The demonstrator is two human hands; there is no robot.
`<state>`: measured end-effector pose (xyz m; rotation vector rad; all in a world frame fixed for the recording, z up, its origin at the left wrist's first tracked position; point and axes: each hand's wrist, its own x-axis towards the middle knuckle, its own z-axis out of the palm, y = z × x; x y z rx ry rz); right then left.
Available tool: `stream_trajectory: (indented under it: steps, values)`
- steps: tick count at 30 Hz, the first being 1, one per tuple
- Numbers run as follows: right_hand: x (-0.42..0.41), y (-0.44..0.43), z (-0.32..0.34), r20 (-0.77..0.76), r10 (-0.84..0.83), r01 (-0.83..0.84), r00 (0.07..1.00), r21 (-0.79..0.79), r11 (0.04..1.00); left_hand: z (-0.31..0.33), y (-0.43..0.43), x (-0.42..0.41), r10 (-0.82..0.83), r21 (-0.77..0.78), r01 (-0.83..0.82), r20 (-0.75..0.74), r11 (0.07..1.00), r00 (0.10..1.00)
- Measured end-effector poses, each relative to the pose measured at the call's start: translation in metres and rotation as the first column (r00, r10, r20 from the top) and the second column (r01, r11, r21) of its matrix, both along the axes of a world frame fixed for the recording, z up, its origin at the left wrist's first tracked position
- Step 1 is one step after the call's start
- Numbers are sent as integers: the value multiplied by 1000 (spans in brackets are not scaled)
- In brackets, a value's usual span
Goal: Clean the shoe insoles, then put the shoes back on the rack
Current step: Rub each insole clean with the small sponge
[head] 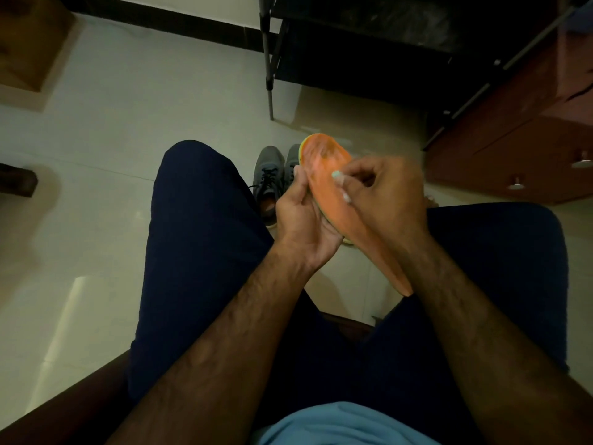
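Centrally, the left hand (301, 220) has its grip closed on an orange insole (324, 165), fingers curled round the long edge at the insole's 9 o'clock side and thumb lying on that edge. The right hand (375, 200) comes in from 3 o'clock with its grip narrow, fingertips pinching a small pale wad (337, 175) against the insole's orange face; whether the wad is cloth or tissue cannot be told. The insole is held in the air above the person's lap. Its rounded toe end points to 12 o'clock, its heel end runs to about 5 o'clock beneath the right wrist, and a yellow-green rim shows along its edge. A darker smudge marks the toe area.

Just beyond the hands, at 11 o'clock from the grip, a pair of grey shoes (268, 175) stands on the pale tiled floor (128, 123) between the knees, side by side with toes toward 12 o'clock. The nearer hand hides part of one. Dark blue trousers (199, 236) cover both legs.

Farther out at 12 to 1 o'clock stands a black shoe rack (369, 43) on thin legs. At 3 o'clock sits a reddish-brown cabinet (513, 139) with metal knobs. A light blue shirt (337, 425) fills the 6 o'clock edge.
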<state>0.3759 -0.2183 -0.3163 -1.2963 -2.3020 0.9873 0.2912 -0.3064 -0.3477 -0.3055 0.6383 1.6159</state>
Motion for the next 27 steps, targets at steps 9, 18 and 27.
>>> stream_trajectory:
  steps: [9, 18, 27]
  values:
    - [6, 17, 4, 26, -96, 95, 995, 29, 995, 1, 0, 0, -9, -51, 7, -53, 999, 999]
    - [5, -6, 2, 30, 41, -40, 999, -43, 998, 3, 2, -3, 34, -6, -34, 18, 999, 999]
    - [3, 0, 8, 57, 73, -72, 996, -30, 997, 6, 1, -10, 51, -25, -52, -26, 998, 998]
